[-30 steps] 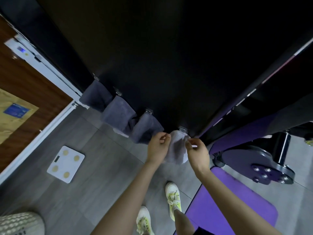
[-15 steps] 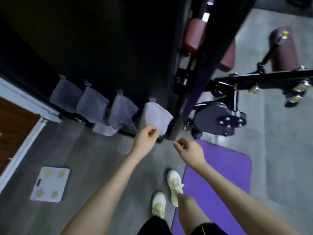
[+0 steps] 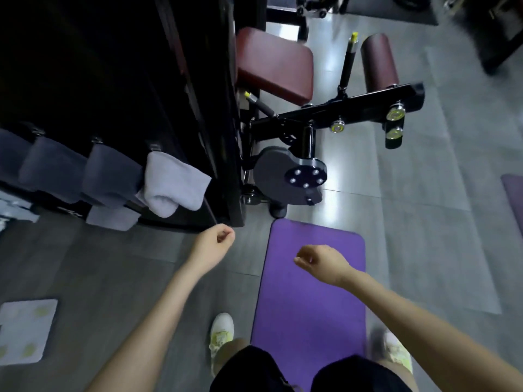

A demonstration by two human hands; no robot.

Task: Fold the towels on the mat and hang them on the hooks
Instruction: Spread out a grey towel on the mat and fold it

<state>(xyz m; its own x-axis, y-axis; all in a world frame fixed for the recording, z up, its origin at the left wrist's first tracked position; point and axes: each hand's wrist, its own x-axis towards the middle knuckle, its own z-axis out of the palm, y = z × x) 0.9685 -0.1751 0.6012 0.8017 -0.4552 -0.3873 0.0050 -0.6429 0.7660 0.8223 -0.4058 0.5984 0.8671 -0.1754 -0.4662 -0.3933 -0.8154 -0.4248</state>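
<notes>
At eleven o'clock from the left hand (image 3: pixel 215 241), loosely curled and empty like the right hand (image 3: pixel 319 260), the pale towel (image 3: pixel 172 185) hangs lopsided on its hook (image 3: pixel 154 147) and could slip off.

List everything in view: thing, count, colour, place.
Towels: four, three dark grey and one light grey, hanging in a row at left.
Hooks: three visible, metal, one above each of three towels.
Cloth: one, pale grey, below the dark towels.
Panel: one, black, upper left, behind the towels.
Mat: one, purple, on the floor at centre.
Second mat: one, purple, right edge.
Machine: one, black with maroon pads, top centre.
Scale: one, white, on the floor at lower left.
Shoes: two, white and yellow-green, bottom.
Left hand: loosely curled, holding nothing, below the light towel.
Right hand: loosely curled, holding nothing, over the mat.
</notes>
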